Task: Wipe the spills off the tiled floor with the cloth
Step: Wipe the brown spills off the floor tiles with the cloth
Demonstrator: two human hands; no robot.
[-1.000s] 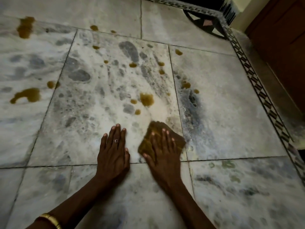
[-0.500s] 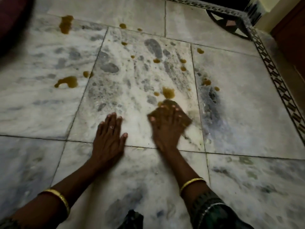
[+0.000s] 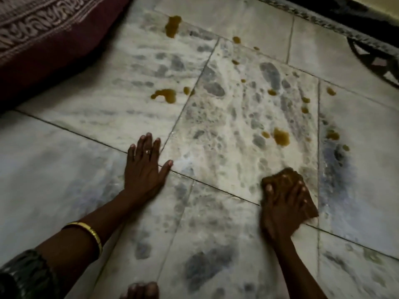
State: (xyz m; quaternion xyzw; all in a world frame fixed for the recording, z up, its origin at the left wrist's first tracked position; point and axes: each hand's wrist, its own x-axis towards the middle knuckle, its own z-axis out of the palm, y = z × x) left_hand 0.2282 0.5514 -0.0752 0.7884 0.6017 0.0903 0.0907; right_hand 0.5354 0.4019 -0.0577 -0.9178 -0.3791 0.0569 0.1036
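My right hand presses a brown cloth flat on the pale marble tiled floor, fingers spread over it; the cloth shows past the fingertips and at the hand's right. My left hand lies flat on the floor with fingers apart, holding nothing. Brown spills dot the tiles beyond the hands: a blot just above the cloth, a puddle up and left, a larger one at the far edge, and several small drops to the right.
A maroon patterned fabric covers the upper left corner, resting on the floor. A dark patterned border strip runs along the far right. Toes of a foot show at the bottom edge.
The view has swung right and closer, bringing the maroon fabric in. My right hand with the cloth has slid back toward me and rightward, away from the blot. The left hand stays planted.
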